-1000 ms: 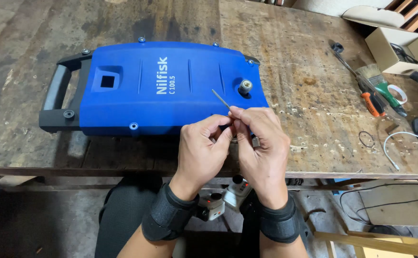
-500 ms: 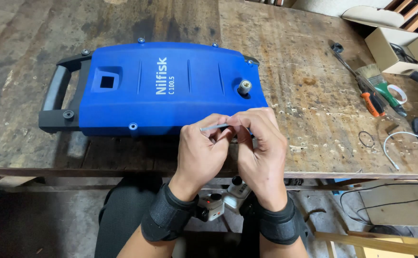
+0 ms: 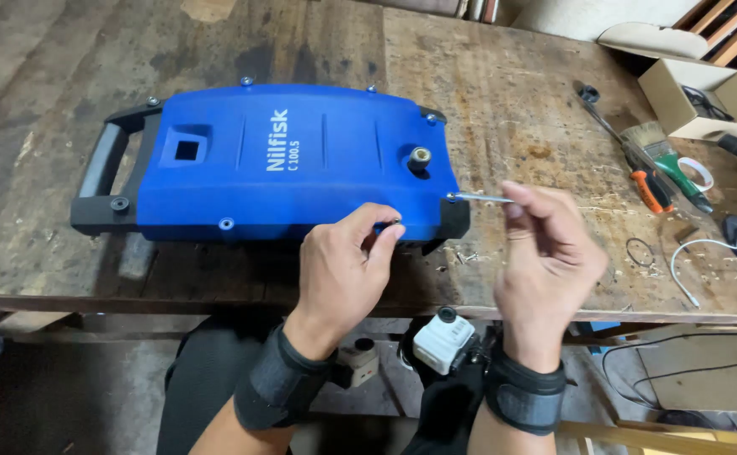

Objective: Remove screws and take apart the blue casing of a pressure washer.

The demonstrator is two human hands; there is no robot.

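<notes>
A blue plastic machine housing (image 3: pixel 301 160) with a black handle (image 3: pixel 103 168) lies flat on the worn wooden workbench (image 3: pixel 503 101). My right hand (image 3: pixel 545 248) pinches a thin metal hex key (image 3: pixel 482 198), whose tip sits at a screw on the housing's near right corner. My left hand (image 3: pixel 347 261) rests at the housing's front edge, thumb and forefinger pinching a small screw (image 3: pixel 396 222). Both wrists wear black bands.
At the right of the bench lie a paintbrush (image 3: pixel 651 143), an orange-handled tool (image 3: pixel 651 190), a long metal tool (image 3: pixel 596 105), a tape roll (image 3: pixel 695 173), a white cable (image 3: pixel 705 244) and an open cardboard box (image 3: pixel 697 93). A small white camera (image 3: pixel 444 341) hangs below the bench edge.
My hands, held together in front of the housing, have parted. The right hand swung the hex key to the corner screw; the left hand moved to the front edge.
</notes>
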